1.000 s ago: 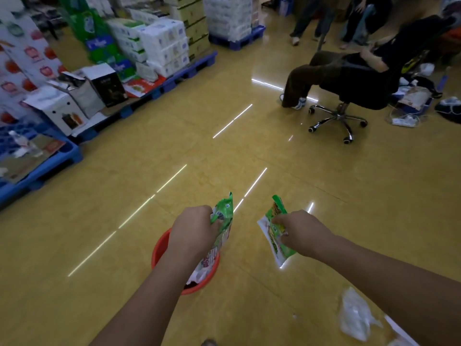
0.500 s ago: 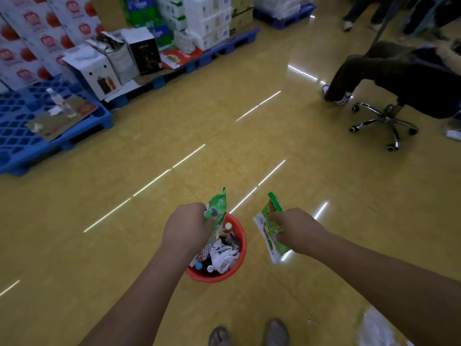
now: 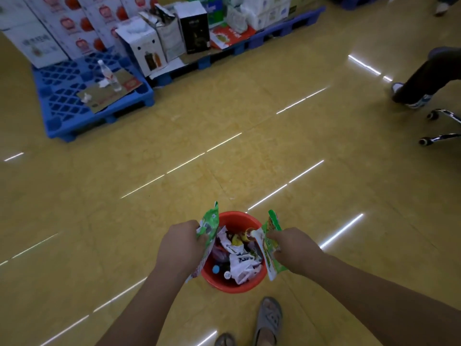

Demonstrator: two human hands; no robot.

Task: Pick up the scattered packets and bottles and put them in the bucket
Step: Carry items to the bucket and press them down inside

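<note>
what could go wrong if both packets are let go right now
The right packet, pinched by the right grip, hangs across the rim of the red bucket, partly outside; released, it might fall on the floor. The left packet in the left grip straddles the rim likewise. The bucket holds crumpled wrappers and bottles, so packets may perch high.

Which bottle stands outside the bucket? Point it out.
The clear bottle with the red label, upright on cardboard on the blue pallet. The other bottles lie inside the red bucket.
</note>
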